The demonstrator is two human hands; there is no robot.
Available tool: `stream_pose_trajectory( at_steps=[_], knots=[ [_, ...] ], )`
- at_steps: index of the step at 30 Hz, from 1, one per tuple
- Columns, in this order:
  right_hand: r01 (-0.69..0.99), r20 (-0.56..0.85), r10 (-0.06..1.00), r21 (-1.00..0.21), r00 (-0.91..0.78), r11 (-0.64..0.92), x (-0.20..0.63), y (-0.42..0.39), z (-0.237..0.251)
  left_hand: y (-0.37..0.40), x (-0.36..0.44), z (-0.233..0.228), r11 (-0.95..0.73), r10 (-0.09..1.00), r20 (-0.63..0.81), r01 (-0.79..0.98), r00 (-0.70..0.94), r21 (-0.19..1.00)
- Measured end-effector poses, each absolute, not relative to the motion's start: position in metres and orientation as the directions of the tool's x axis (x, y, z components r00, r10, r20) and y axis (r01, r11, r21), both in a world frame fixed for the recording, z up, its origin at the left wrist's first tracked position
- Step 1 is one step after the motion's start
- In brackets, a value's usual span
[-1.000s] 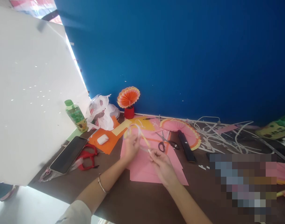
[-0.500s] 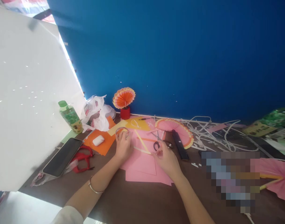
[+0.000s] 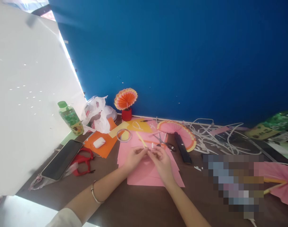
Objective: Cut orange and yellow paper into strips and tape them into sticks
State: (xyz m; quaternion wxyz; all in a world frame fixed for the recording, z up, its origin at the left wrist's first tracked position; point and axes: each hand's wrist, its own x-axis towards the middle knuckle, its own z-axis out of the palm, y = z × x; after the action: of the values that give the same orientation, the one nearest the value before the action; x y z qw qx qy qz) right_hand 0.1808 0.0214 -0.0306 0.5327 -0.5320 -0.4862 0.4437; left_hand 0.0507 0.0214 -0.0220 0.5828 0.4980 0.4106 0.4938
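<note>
My left hand [image 3: 133,156] and my right hand [image 3: 160,159] meet over a stack of pink paper sheets [image 3: 146,170] on the brown table. Together they pinch a thin yellow paper strip [image 3: 142,140] that slants up and away to the left. A roll of clear tape [image 3: 124,135] lies flat on the paper just beyond my left hand. Black-handled scissors [image 3: 164,143] rest right behind my right hand. A pleated pink fan with a yellow-orange rim [image 3: 179,130] lies farther back.
Left of the hands lie a phone [image 3: 61,159], red scissors [image 3: 83,160], orange paper [image 3: 103,145] with a white earbud case [image 3: 98,142], a green bottle [image 3: 70,117] and a plastic bag [image 3: 98,113]. A small orange fan on a red base [image 3: 125,102] stands by the blue wall. White paper strips [image 3: 219,135] litter the right.
My left hand set the tape roll down at the back left and came back to the middle. Both hands now meet on the yellow strip over the pink paper.
</note>
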Motion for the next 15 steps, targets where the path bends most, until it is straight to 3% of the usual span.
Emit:
stream_pose_trajectory(
  at_steps=[3, 7, 15],
  knots=[
    [0.115, 0.070, 0.986, -0.992, 0.153, 0.053, 0.183, 0.022, -0.030, 0.025, 0.046, -0.027, 0.086, 0.986, -0.053, -0.210, 0.159, 0.974],
    [0.100, 0.074, 0.997, -0.992, 0.002, 0.073, 0.190, 0.024, -0.025, 0.029, 0.047, -0.033, 0.150, 0.985, -0.122, -0.267, 0.119, 0.952],
    [0.120, 0.095, 0.991, -0.987, -0.095, 0.106, 0.186, 0.021, -0.021, 0.027, 0.044, -0.029, 0.177, 0.973, -0.112, -0.341, 0.202, 0.923]
  ],
)
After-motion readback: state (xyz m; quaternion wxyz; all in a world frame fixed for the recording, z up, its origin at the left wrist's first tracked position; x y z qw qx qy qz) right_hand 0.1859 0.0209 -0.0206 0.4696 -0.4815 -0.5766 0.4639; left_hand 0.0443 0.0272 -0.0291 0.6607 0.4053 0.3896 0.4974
